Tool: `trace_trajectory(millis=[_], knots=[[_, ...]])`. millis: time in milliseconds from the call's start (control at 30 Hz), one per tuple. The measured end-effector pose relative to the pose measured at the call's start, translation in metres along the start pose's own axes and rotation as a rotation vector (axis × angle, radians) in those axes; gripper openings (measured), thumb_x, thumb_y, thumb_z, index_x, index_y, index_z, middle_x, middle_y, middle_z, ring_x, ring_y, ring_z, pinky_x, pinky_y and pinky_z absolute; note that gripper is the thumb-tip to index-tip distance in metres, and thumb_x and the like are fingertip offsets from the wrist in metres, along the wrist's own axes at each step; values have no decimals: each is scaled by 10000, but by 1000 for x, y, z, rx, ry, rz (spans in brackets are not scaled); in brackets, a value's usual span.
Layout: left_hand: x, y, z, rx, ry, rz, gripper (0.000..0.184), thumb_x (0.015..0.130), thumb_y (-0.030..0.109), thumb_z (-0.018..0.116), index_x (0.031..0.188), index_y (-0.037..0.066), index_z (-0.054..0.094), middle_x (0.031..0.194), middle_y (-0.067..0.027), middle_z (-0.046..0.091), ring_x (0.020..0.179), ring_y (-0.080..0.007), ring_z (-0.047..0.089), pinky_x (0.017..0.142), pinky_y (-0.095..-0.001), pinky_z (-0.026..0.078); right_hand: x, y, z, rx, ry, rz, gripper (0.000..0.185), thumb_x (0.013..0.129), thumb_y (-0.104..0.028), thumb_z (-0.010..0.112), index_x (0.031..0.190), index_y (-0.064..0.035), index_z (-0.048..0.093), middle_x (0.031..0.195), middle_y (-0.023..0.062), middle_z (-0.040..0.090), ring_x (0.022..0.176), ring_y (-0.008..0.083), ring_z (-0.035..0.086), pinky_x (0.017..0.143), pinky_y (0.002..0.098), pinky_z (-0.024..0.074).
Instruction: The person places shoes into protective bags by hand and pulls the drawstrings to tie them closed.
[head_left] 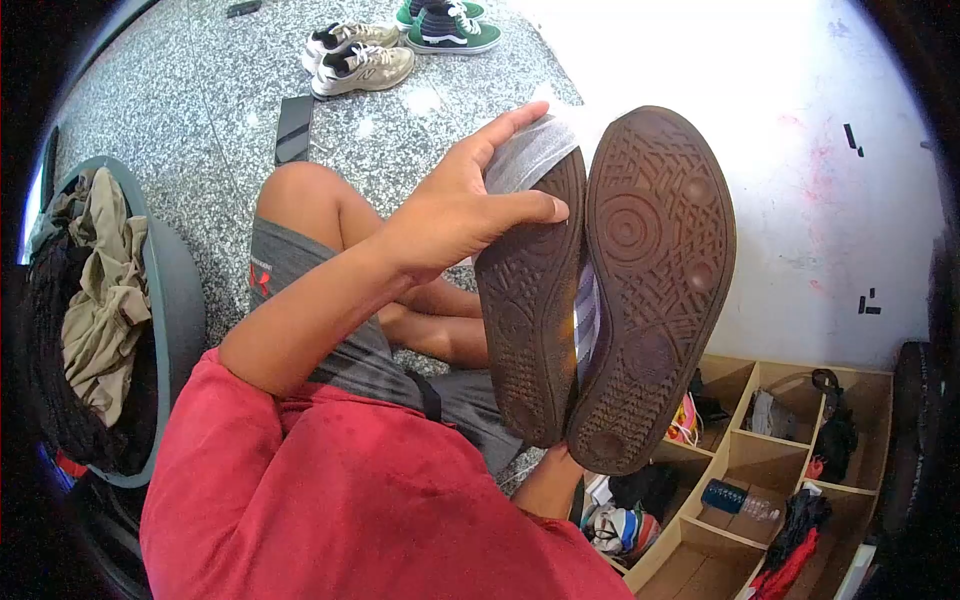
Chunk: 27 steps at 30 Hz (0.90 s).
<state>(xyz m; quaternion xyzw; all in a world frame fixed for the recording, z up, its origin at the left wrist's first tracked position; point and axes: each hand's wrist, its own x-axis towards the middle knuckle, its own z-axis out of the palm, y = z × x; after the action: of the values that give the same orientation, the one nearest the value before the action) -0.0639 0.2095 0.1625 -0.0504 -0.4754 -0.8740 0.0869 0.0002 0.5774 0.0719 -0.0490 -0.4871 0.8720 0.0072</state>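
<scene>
A pair of shoes is held up side by side, their dark brown patterned soles (660, 240) facing the camera. My left hand (470, 195) grips a whitish cloth (535, 152) against the toe end of the left shoe (530, 300), thumb over the sole and fingers at the far side. White and grey parts of the uppers show in the gap between the soles. My right forearm (550, 483) reaches up behind the heels; the right hand itself is hidden by the shoes.
Beige sneakers (365, 68), green shoes (455, 35) and a dark phone-like slab (294, 130) lie on the speckled floor. At the left is a grey-green tub (170, 300) of clothes. A wooden compartment organizer (710, 535) stands at the lower right, beside a white wall (800, 200).
</scene>
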Motion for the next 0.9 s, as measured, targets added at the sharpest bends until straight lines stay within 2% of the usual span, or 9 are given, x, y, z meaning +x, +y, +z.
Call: trace_trajectory(millis=[267, 333, 467, 567, 667, 767, 833, 867, 900], knots=[[0, 14, 3, -43, -57, -67, 880, 763, 60, 825, 1534, 66, 401, 1275, -114, 608, 1138, -196, 615, 1004, -314, 494, 1, -6, 2, -70, -30, -17, 809, 859, -545, 732, 1427, -14, 511, 1391, 118, 595, 1200, 302, 623, 1048, 486, 519], [1, 15, 3, -127, -112, -91, 890, 767, -51, 774, 1554, 72, 379, 1459, -92, 480, 1358, -209, 472, 1177, -338, 352, -18, -13, -4, -86, -39, -24, 810, 859, -546, 732, 1429, -15, 510, 1392, 118, 594, 1202, 302, 621, 1049, 486, 518], [2, 14, 2, -82, -149, -118, 925, 751, -73, 752, 1571, 88, 356, 1439, -86, 499, 1321, -202, 505, 1144, -333, 393, -4, -13, 0, -120, -56, -32, 812, 859, -547, 732, 1431, -17, 508, 1394, 118, 592, 1206, 301, 619, 1052, 486, 517], [1, 10, -2, 93, -227, -68, 954, 749, -68, 735, 1593, 90, 321, 1419, -81, 512, 1291, -193, 524, 1106, -325, 426, -3, -22, -1, -144, -67, -42, 813, 859, -548, 732, 1434, -18, 506, 1396, 119, 591, 1209, 301, 617, 1053, 486, 515], [4, 10, -11, 62, -321, -46, 964, 755, -44, 729, 1607, 94, 301, 1413, -81, 511, 1297, -186, 514, 1094, -320, 430, -14, -15, -3, -166, -79, -63, 815, 859, -549, 731, 1436, -20, 505, 1398, 119, 590, 1212, 300, 616, 1055, 485, 514], [0, 10, -5, 220, -243, 36, 957, 770, -6, 746, 1610, 100, 300, 1404, -81, 515, 1300, -191, 512, 1103, -319, 413, -10, -19, -1, -188, -102, -90, 816, 860, -550, 731, 1438, -21, 503, 1400, 119, 589, 1215, 300, 614, 1057, 485, 512], [-4, 8, 2, 248, -124, 112, 924, 764, 199, 809, 1575, 116, 373, 1435, -180, 451, 1308, -282, 508, 1126, -356, 409, -13, -22, -2, -198, -115, -106, 817, 860, -551, 731, 1439, -22, 502, 1401, 120, 588, 1217, 299, 613, 1059, 485, 511], [-5, 11, 0, 271, -141, 100, 929, 788, 18, 760, 1603, 110, 323, 1383, -80, 531, 1296, -198, 515, 1127, -337, 389, -17, -20, -3, -204, -119, -112, 818, 860, -551, 731, 1440, -22, 502, 1402, 120, 588, 1218, 299, 612, 1059, 485, 511], [-5, 12, 0, 271, -141, 102, 929, 788, 18, 760, 1603, 110, 323, 1383, -80, 531, 1296, -198, 515, 1127, -337, 389, -17, -26, -5, -210, -123, -117, 818, 860, -551, 731, 1440, -23, 501, 1403, 120, 587, 1219, 299, 612, 1060, 485, 511]])
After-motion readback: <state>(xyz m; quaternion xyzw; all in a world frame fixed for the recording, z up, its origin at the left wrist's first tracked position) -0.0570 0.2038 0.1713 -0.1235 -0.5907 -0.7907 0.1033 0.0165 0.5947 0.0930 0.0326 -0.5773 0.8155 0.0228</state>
